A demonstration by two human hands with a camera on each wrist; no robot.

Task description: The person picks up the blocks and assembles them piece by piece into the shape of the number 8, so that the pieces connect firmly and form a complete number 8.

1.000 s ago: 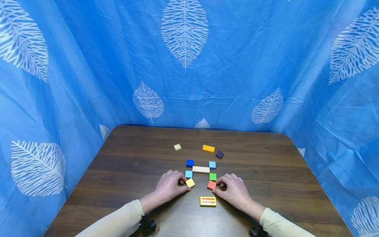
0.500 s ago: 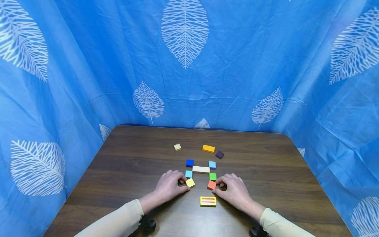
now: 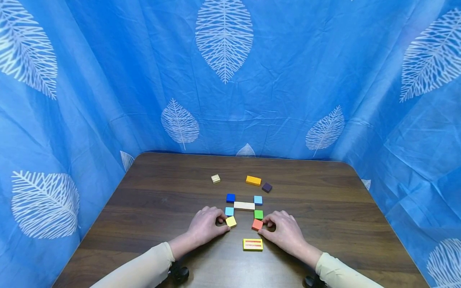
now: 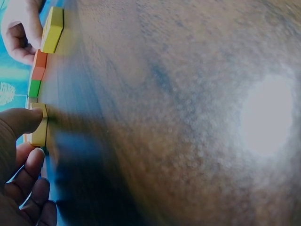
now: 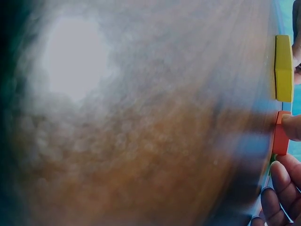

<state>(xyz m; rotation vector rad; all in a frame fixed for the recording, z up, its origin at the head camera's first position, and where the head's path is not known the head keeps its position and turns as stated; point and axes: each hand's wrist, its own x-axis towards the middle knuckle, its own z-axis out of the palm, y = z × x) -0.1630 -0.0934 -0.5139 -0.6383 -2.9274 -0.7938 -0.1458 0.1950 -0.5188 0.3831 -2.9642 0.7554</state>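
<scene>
My left hand (image 3: 208, 223) pinches a small yellow block (image 3: 231, 222) between thumb and fingers; the left wrist view shows the thumb on one side of this yellow block (image 4: 39, 126). My right hand (image 3: 284, 230) pinches a red-orange block (image 3: 257, 225), which the right wrist view also shows as a red block (image 5: 281, 134) under the thumb. Both blocks are turned at an angle. Just beyond the yellow one is a light blue block (image 3: 229, 211), and beyond the red one a green block (image 3: 258, 215). A long pale block (image 3: 244, 206) spans between the two columns.
A yellow block with red stripes (image 3: 253, 245) lies nearer the person, between the hands. Dark blue (image 3: 231, 198) and light blue (image 3: 258, 200) blocks flank the pale one. Farther back are a cream block (image 3: 215, 179), an orange block (image 3: 253, 181) and a dark purple block (image 3: 267, 187).
</scene>
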